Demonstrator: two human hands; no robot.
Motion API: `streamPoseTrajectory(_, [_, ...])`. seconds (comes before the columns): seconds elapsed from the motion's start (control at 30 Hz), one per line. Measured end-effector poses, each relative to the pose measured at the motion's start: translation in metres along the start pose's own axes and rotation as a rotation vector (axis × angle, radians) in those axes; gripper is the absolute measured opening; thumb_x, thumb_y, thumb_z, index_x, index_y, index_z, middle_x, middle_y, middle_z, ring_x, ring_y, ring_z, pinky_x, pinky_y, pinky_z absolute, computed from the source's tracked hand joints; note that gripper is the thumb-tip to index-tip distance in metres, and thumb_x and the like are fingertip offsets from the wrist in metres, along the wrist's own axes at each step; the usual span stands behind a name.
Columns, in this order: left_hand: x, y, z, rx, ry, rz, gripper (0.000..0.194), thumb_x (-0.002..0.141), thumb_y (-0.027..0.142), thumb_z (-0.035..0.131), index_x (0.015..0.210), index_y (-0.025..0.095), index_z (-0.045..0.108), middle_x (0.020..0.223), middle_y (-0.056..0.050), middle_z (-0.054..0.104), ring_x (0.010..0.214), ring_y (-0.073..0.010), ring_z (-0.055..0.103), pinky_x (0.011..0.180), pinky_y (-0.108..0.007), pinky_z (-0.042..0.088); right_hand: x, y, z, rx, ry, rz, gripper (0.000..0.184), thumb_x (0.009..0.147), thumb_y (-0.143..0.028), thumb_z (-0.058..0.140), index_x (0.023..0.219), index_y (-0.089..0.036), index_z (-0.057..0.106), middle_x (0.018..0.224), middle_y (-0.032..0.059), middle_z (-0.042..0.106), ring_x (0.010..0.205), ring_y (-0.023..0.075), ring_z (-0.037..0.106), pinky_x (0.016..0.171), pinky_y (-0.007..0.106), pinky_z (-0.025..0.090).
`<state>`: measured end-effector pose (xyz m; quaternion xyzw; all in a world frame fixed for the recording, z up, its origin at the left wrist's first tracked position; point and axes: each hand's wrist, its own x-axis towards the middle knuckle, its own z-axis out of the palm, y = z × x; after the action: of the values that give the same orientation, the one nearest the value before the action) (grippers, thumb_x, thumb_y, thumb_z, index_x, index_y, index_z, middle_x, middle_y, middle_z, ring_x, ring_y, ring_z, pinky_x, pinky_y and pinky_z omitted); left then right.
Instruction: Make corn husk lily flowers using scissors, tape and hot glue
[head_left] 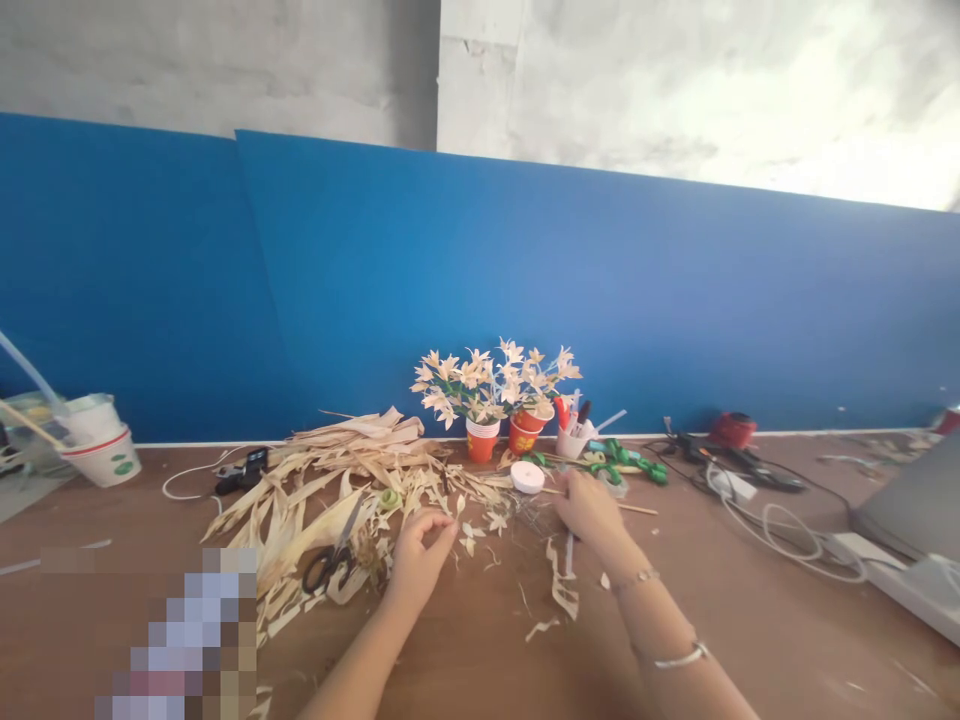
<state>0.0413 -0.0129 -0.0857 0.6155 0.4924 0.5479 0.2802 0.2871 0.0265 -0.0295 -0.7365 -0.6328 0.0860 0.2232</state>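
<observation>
My left hand (421, 548) is closed in a pinch, with a small pale petal piece (460, 505) at its fingertips. Under it on the table lie small cut husk flowers (497, 522). My right hand (589, 508) reaches down to the table beside a round white roll (527, 477) and some thin wires (536, 515); its fingertips are mostly hidden, so I cannot make out a hold. Black-handled scissors (330, 565) rest on a heap of dried corn husks (330, 470) left of my left hand. A green tape roll (388, 499) sits on the heap.
Behind my hands, husk flowers (510, 380) stand in red paper cups (481, 440). A white cup (574, 440) of tools and green tape rolls (626, 458) are right of them. Cables (780, 535) and a power strip (877, 575) lie right; a paper cup (105, 455) stands left.
</observation>
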Motion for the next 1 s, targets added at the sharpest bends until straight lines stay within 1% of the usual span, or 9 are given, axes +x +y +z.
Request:
streamPoseTrajectory(0.07, [0.001,-0.001,0.001,-0.034,0.009,-0.037,0.02,0.075,0.035,0.056,0.066,0.019,0.063,0.074,-0.003,0.063,0.075,-0.0196,0.058,0.074,-0.032,0.044,-0.001,0.023,-0.006,-0.331,-0.059,0.159,0.032,0.072,-0.012,0.052,0.101,-0.007,0.061,0.108,0.0257,0.059,0.107,0.0393,0.053,0.083,0.049,0.04])
streamPoseTrajectory(0.17, [0.002,-0.001,0.001,-0.068,0.016,-0.076,0.021,0.075,0.037,0.057,0.068,0.018,0.064,0.073,-0.002,0.063,0.071,-0.0182,0.056,0.069,-0.029,0.044,-0.006,0.045,-0.002,-0.444,-0.138,0.197,0.037,0.072,-0.008,0.049,0.108,-0.01,0.057,0.115,0.0241,0.057,0.111,0.0372,0.052,0.084,0.05,0.039])
streamPoseTrajectory(0.3, [0.002,-0.001,0.002,-0.094,0.035,-0.091,0.022,0.075,0.037,0.058,0.071,0.018,0.066,0.072,-0.002,0.062,0.069,-0.0169,0.055,0.067,-0.028,0.043,-0.011,0.057,0.004,-0.424,-0.167,0.116,0.036,0.074,-0.008,0.046,0.109,-0.014,0.055,0.114,0.0187,0.059,0.111,0.0332,0.053,0.083,0.046,0.039])
streamPoseTrajectory(0.4, [0.002,-0.001,0.002,-0.107,0.053,-0.103,0.022,0.075,0.037,0.058,0.071,0.018,0.066,0.071,-0.002,0.062,0.067,-0.0165,0.055,0.066,-0.028,0.043,-0.011,0.06,-0.001,-0.374,-0.127,0.084,0.037,0.076,-0.013,0.046,0.113,-0.014,0.051,0.112,0.0181,0.06,0.103,0.0306,0.057,0.078,0.038,0.041])
streamPoseTrajectory(0.53, [0.001,-0.001,0.003,-0.113,0.068,-0.118,0.023,0.074,0.038,0.059,0.07,0.017,0.066,0.07,-0.002,0.062,0.065,-0.0159,0.054,0.064,-0.027,0.043,-0.008,0.053,-0.006,-0.099,0.034,0.057,0.03,0.081,-0.029,0.044,0.108,-0.018,0.054,0.098,0.0128,0.066,0.088,0.0273,0.063,0.066,0.031,0.041])
streamPoseTrajectory(0.67, [0.002,-0.001,0.002,-0.109,0.087,-0.127,0.026,0.073,0.041,0.06,0.07,0.017,0.067,0.069,-0.002,0.062,0.064,-0.0157,0.055,0.064,-0.027,0.044,-0.004,0.034,-0.003,0.127,0.077,0.072,0.03,0.079,-0.039,0.047,0.099,-0.024,0.063,0.089,0.0075,0.069,0.08,0.0252,0.064,0.063,0.029,0.042])
streamPoseTrajectory(0.83, [0.002,-0.004,0.001,-0.1,0.116,-0.134,0.029,0.073,0.044,0.061,0.07,0.016,0.067,0.068,-0.002,0.063,0.063,-0.016,0.055,0.063,-0.028,0.045,-0.004,0.023,-0.011,-0.006,0.031,0.167,0.038,0.079,-0.048,0.048,0.098,-0.023,0.068,0.089,0.0131,0.069,0.078,0.0287,0.064,0.06,0.032,0.042])
streamPoseTrajectory(0.93, [0.002,-0.005,0.0,-0.098,0.123,-0.137,0.029,0.073,0.045,0.061,0.071,0.016,0.068,0.068,-0.002,0.064,0.064,-0.0168,0.056,0.063,-0.028,0.045,-0.006,0.029,-0.017,-0.115,0.026,0.146,0.032,0.078,-0.04,0.049,0.097,-0.02,0.068,0.089,0.0146,0.069,0.082,0.0297,0.064,0.06,0.032,0.041])
streamPoseTrajectory(1.0, [0.002,-0.005,0.0,-0.093,0.122,-0.145,0.029,0.073,0.045,0.061,0.072,0.017,0.068,0.068,-0.002,0.064,0.064,-0.0168,0.055,0.064,-0.028,0.045,-0.005,0.036,-0.018,-0.083,0.04,0.157,0.029,0.078,-0.035,0.049,0.095,-0.021,0.067,0.087,0.0129,0.07,0.081,0.0283,0.064,0.06,0.031,0.04])
